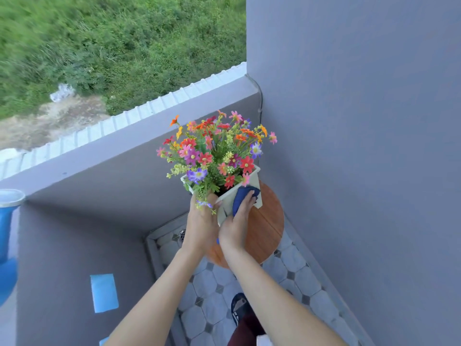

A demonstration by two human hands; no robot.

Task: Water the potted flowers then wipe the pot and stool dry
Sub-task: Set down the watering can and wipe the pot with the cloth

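A white square pot full of colourful flowers is tilted above a round wooden stool in the balcony corner. My left hand grips the pot's near left side under the leaves. My right hand presses a dark blue cloth against the pot's front face. The lower part of the pot is hidden behind both hands.
A grey parapet wall runs along the left and a grey wall rises on the right. A floor drain sits in the tiled corner. A blue container stands at the far left edge. My foot is on the tiles below.
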